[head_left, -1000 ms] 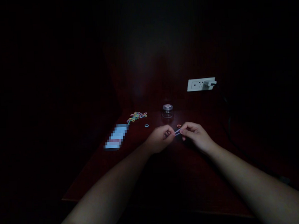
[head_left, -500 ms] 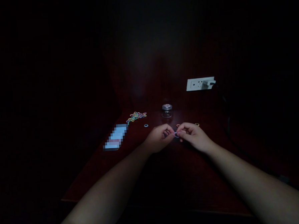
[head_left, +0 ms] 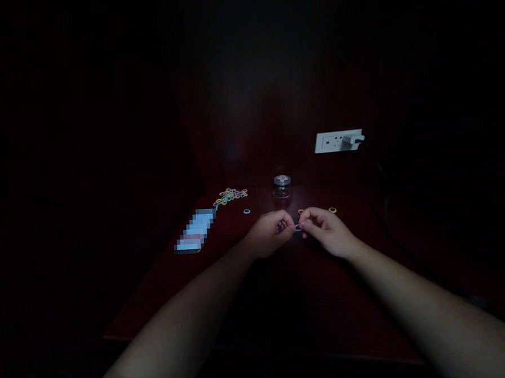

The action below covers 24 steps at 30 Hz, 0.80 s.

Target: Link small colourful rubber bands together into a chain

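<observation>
Between my two hands is a small pale purple hair tie point(head_left: 297, 229), partly hidden by the fingers. My left hand point(head_left: 274, 231) pinches its left side, fingers curled in. From the right, my right hand point(head_left: 324, 229) pinches the other side between thumb and fingertips. Just beyond the fingers lies a pinkish hair tie point(head_left: 300, 211), and a yellow one point(head_left: 332, 210) rests past the right knuckles. A light blue hair tie point(head_left: 247, 211) lies by itself to the left of my left hand.
A heap of colourful hair ties point(head_left: 231, 196) sits at the table's back left. Nearer is a phone point(head_left: 195, 231) with a blurred screen. A clear lidded jar point(head_left: 282, 186) stands behind my hands. On the wall, a socket point(head_left: 338, 141) holds a plug with a dark cable point(head_left: 385, 210) running down the right.
The hair tie between my fingers looks flatter and narrower than before. Both hands have shifted only slightly; the other things lie where they were.
</observation>
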Each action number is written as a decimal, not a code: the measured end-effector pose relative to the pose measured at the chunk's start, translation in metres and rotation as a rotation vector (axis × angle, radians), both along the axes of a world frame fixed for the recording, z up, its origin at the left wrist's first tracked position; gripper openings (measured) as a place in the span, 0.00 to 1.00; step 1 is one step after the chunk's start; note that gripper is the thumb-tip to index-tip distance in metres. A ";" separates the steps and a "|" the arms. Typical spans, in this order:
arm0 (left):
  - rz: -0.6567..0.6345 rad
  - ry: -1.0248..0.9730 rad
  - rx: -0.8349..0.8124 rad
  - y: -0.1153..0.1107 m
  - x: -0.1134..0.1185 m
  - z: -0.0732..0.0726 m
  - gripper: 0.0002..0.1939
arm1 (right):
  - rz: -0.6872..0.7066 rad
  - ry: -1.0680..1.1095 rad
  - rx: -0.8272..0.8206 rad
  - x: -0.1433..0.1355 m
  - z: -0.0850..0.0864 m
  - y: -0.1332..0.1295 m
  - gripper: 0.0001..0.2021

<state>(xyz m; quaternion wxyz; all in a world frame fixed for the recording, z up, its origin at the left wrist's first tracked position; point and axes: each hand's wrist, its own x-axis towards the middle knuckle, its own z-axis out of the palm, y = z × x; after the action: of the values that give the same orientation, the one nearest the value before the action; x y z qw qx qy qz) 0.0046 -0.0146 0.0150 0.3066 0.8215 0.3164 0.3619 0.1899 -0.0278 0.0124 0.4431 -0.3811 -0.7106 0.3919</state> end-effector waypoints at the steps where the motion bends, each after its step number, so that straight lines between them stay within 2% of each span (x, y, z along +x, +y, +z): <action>1: -0.002 0.000 0.007 0.000 0.000 0.000 0.05 | -0.003 0.002 0.002 0.000 -0.001 0.001 0.12; 14: 0.078 -0.026 0.034 0.003 -0.002 -0.002 0.07 | 0.039 0.005 -0.031 0.004 0.000 0.002 0.13; 24: 0.024 -0.021 0.003 0.000 0.000 -0.001 0.10 | 0.097 -0.082 -0.011 0.000 0.001 -0.001 0.13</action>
<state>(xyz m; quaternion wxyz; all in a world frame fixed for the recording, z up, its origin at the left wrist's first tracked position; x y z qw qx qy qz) 0.0042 -0.0144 0.0136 0.3042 0.8144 0.3224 0.3746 0.1903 -0.0290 0.0137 0.3920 -0.3641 -0.7436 0.4010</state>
